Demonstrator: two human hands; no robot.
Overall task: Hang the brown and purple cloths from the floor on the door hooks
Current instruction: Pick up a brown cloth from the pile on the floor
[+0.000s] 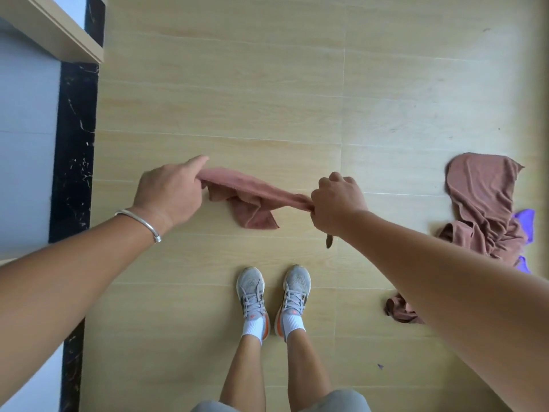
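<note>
The left hand [169, 193] and right hand [335, 200] are each gripping an end of a brown cloth [252, 200], stretching it out, likely for hanging. More cloths [484, 203] are lying on the floor [237, 99] at right.

A small brown terry cloth [252, 200] hangs stretched between both hands, above the pale wood-grain floor [237, 84]; a larger rumpled brown cloth [481, 209] lies on the floor well to its right.

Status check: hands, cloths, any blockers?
Left hand and right hand grip small brown cloth, stretched. Large brown cloth, purple cloth on floor. No hooks visible.
</note>
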